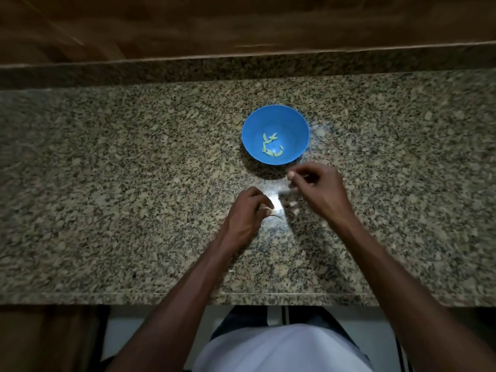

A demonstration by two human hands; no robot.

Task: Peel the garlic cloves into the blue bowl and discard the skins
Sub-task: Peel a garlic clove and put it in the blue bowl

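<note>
On the speckled counter (134,183), the left hand (245,216) curls its fingers around a bit of garlic skin (269,209). At its one o'clock the right hand (316,187) is blurred, fingertips pinched; what they hold I cannot tell. The blue bowl (294,124), at twelve o'clock, holds several peeled cloves (269,146).

right hand (312,183) motion-blurred, its pinched bit unclear, left hand (248,212) contents mostly hidden

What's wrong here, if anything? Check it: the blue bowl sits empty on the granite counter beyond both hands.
One thing is wrong: the blue bowl is not empty. The head view shows several pale peeled cloves lying in its bottom. The rest holds: it sits on the granite counter, beyond both hands.
</note>
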